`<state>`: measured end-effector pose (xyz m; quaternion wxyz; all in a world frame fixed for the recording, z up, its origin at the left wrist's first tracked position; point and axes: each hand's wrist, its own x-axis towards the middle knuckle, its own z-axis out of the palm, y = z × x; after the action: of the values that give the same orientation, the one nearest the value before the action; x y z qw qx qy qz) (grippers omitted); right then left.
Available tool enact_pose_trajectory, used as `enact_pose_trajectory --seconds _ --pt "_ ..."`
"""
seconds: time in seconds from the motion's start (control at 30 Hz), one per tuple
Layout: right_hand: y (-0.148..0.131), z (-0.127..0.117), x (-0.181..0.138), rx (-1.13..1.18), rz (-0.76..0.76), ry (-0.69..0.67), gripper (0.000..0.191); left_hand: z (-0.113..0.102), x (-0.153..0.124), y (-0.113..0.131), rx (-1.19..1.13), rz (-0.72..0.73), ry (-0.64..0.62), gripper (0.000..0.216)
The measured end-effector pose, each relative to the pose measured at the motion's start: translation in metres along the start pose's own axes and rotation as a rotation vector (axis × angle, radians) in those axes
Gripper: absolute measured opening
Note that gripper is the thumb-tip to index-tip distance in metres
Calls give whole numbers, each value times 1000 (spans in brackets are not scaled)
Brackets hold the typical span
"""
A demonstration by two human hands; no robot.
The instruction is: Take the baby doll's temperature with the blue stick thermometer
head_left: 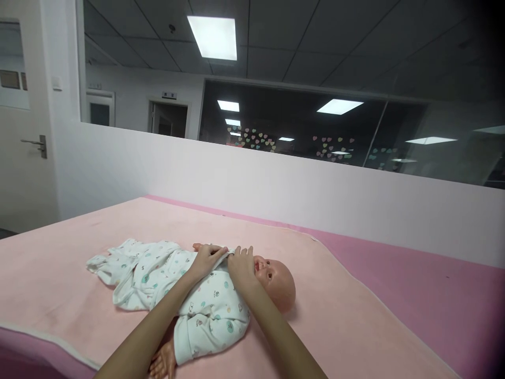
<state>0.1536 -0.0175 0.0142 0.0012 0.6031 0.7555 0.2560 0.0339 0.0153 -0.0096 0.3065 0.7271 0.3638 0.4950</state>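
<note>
A baby doll point(276, 284) lies on its back on a light pink blanket point(59, 268), head to the right. It wears a white romper point(205, 305) printed with small coloured shapes. My left hand point(207, 260) pinches the romper's fabric at the doll's far shoulder, near the collar. My right hand point(241, 267) grips the collar just under the doll's chin, fingers curled on the cloth. The two hands almost touch. One bare doll hand point(163, 363) sticks out of the near sleeve by my left forearm.
The blanket covers a darker pink mattress point(414, 284). A low white partition wall point(315, 195) runs behind it, with dark glass above. A door with a lever handle point(37, 145) stands at the far left.
</note>
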Motion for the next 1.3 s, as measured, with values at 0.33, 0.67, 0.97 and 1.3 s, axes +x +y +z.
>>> enact_pose_trajectory --seconds 0.33,0.67,0.97,1.3 --pt "-1 2 -19 -14 -21 193 16 2 2 -4 24 15 17 49" --pt "-6 8 -23 -78 41 241 22 1 0 4 -19 -25 3 48" --pt "3 -1 -34 182 52 650 26 0 0 5 -74 6 -55 50" --pt "30 -8 -55 531 -59 1188 27 -12 -8 12 -511 -147 -257 39"
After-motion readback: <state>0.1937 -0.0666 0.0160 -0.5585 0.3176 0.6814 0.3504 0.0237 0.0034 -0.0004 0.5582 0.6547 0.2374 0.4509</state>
